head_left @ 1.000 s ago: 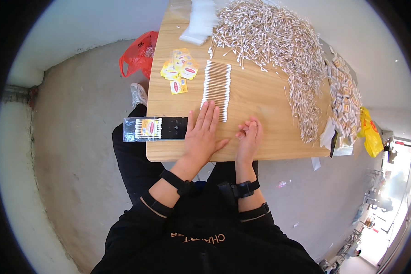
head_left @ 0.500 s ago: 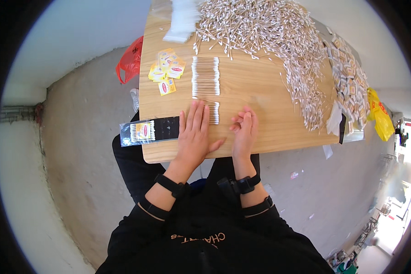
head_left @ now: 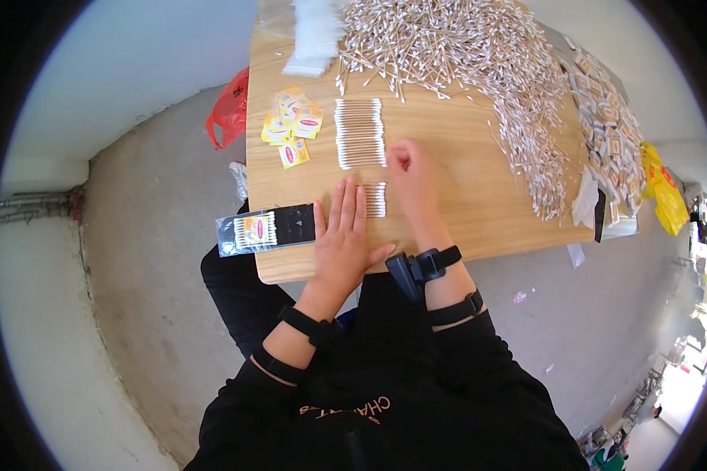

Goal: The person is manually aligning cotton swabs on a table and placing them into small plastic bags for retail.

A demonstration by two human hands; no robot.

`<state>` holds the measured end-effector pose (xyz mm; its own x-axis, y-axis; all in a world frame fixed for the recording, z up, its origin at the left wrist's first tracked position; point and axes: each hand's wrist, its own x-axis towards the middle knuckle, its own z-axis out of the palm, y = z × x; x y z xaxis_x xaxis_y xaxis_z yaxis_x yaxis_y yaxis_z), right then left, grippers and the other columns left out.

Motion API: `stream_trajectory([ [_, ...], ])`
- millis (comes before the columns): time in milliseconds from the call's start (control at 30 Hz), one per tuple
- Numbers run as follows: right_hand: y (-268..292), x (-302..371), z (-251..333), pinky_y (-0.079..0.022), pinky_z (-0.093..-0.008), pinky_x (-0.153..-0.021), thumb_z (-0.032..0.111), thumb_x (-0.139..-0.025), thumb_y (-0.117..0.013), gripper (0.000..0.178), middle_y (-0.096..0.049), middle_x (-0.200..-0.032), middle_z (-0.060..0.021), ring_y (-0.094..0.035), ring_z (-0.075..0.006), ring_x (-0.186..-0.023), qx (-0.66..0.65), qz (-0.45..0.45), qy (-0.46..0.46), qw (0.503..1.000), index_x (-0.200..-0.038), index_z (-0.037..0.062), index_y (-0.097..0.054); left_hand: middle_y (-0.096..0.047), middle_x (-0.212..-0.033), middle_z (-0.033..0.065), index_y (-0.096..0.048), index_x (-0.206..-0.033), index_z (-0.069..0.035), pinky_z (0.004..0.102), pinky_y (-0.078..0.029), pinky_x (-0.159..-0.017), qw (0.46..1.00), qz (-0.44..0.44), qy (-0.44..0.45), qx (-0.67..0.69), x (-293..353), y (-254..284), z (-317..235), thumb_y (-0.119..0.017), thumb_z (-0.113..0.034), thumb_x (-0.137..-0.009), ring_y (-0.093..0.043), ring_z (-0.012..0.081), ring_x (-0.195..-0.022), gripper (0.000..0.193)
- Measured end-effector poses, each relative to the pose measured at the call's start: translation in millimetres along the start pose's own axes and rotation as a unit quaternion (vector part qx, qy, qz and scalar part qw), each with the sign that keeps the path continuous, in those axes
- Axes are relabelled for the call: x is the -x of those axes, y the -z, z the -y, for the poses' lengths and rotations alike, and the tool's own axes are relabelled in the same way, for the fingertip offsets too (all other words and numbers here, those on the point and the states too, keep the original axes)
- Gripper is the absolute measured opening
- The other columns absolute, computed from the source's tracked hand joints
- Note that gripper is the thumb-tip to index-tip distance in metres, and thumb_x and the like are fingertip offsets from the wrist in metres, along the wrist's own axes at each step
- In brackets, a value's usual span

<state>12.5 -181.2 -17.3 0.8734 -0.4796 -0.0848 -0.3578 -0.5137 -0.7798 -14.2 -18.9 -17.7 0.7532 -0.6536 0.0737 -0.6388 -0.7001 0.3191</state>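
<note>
My left hand [head_left: 341, 239] lies flat with fingers stretched out over the left part of a short row of cotton swabs [head_left: 377, 200]; only that row's right ends show. A longer row of cotton swabs [head_left: 360, 135], laid side by side, sits just beyond it. At that longer row's lower right corner is my right hand [head_left: 415, 180], its fingers curled together and a little blurred; anything within them is hidden. Left of my left hand, a black strip [head_left: 294, 224] carries a clear bag with a packed set of swabs and a yellow card [head_left: 255, 229].
Loose cotton swabs [head_left: 456, 39] are heaped across the table's far right. Yellow cards [head_left: 292, 118] and clear plastic bags [head_left: 314, 35] lie at the left. Filled packs [head_left: 605, 110] pile beyond the right edge, by a yellow bag [head_left: 661, 192]. A red bag [head_left: 229, 110] hangs left.
My right hand has moved away from me to the end of the longer row, its fingers curling in. My left hand stays flat on the short row. The whole view shifts slightly.
</note>
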Motion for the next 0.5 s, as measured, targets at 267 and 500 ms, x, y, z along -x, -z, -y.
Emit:
stream_trajectory([
  [267,-30,51,0,-0.039,-0.0347,-0.1,0.026,-0.103,-0.039,0.038,-0.052,-0.121,-0.0131,-0.05,-0.021,-0.117,-0.403,-0.098,0.037,0.909,-0.125,-0.003,-0.049,-0.021,-0.153,0.0242,-0.026,-0.146,0.003,0.0546,-0.018,-0.114,0.998,-0.033,0.045,0.028,2,6,2,-0.08,-0.054,-0.059,-0.021,0.0364,-0.143,0.117],
  [500,-50,55,-1,-0.019,-0.0378,-0.116,0.038,-0.104,-0.028,0.051,-0.043,-0.137,-0.015,-0.034,-0.0234,-0.135,-0.393,-0.018,0.076,0.916,-0.136,-0.0018,-0.038,-0.019,-0.154,0.0251,-0.023,-0.147,0.003,0.0498,-0.015,-0.116,1.0,-0.013,0.018,0.013,7,0,13,-0.08,-0.049,-0.057,-0.017,0.0369,-0.144,0.118],
])
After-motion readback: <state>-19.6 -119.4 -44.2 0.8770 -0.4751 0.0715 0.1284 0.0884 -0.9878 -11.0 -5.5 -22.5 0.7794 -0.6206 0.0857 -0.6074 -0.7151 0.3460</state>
